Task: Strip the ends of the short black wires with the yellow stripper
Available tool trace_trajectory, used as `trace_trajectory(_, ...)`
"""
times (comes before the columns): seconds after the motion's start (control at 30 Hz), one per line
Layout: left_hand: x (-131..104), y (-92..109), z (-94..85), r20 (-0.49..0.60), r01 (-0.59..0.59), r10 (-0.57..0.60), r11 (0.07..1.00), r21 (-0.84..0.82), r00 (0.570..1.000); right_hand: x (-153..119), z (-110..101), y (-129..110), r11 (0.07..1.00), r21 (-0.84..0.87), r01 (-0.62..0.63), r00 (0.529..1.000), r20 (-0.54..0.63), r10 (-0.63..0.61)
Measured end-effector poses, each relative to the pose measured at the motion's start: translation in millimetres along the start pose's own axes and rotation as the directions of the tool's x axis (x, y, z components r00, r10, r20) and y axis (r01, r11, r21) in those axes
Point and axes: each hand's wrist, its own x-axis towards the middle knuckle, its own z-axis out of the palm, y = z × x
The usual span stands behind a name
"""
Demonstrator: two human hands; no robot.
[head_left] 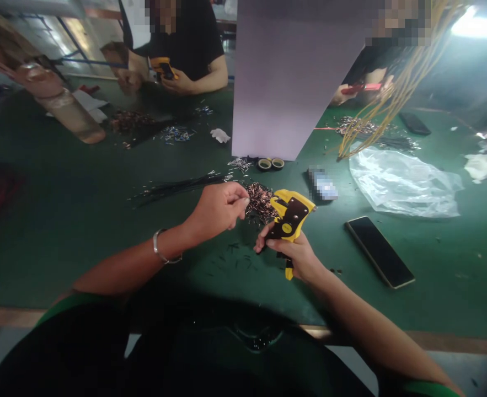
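My right hand (299,252) is wrapped round the handles of a yellow and black wire stripper (293,212), its jaws pointing up and to the left. Just left of the tool, my left hand (222,205) has thumb and fingertips pinched together; whatever lies between them is too small to make out. Beneath and behind both hands spreads a pile of small copper-coloured terminals (261,199). A bundle of thin black wires (172,187) lies to the left of the pile. Short dark scraps (235,259) are scattered on the green table in front of my hands.
A pale upright panel (280,82) stands beyond the pile, with two tape rolls (270,164) at its foot. To the right lie a phone (379,251), a clear plastic bag (408,182) and hanging yellow wires (386,105). Two co-workers sit across the green table (81,231).
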Motion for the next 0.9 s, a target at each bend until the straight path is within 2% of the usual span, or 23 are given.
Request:
trace_trajectory(0.1, 0, 2, 3.2, 0.057, 0.041, -0.036, 0.996, -0.082, 0.998, 1, 0, 1, 0.998, -0.055, -0.012, 1.0, -0.001, 0.012)
trace_trajectory(0.4, -2, 13, 14.0, 0.063, 0.051, -0.041, 0.986, -0.161, 0.997, 2, -3, 3, 0.994, -0.108, 0.004, 1.0, -0.03, -0.007)
trace_trajectory(0.63, -3, 19, 20.2, 0.035, 0.008, -0.006, 0.998, -0.07, 0.999, 3, -4, -1, 0.993, -0.112, 0.026, 0.999, -0.028, -0.029)
trace_trajectory(0.9, 4, 32, 20.5, 0.053, 0.003, 0.001, 0.997, -0.077, 0.999, 4, -7, -3, 0.987, -0.147, 0.058, 0.998, -0.025, -0.062)
